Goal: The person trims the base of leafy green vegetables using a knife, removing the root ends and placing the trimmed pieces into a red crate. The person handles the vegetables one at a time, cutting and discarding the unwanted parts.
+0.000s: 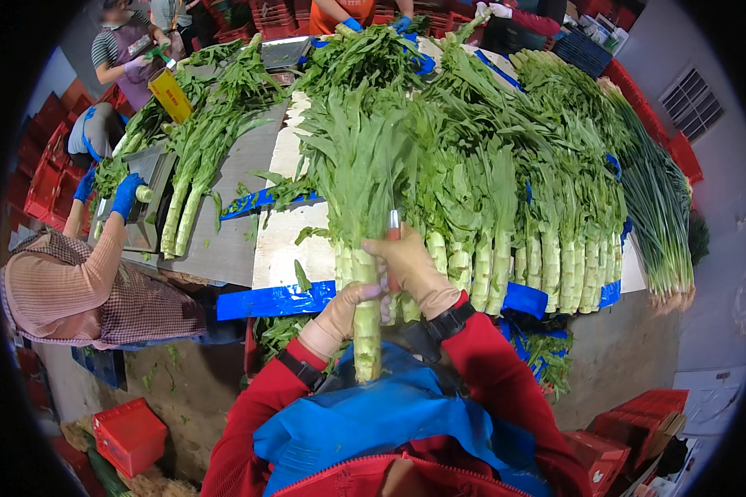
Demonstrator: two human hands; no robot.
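My left hand, in a pale glove, grips the thick, pale green stem of a celtuce. The stem's cut end points down at my blue apron, and its long leaves spread away from me over the table. My right hand, also gloved, is closed around a knife's reddish handle, close beside the stem. The metal collar points away from me; the blade is hard to make out against the leaves. More celtuce stalks lie side by side to the right, stems towards me.
Blue tape runs along the table's near edge. Spring onions lie at far right. On the left, a co-worker's blue-gloved hand holds a stalk over a metal scale. Other people stand across the table. A red crate sits on the floor.
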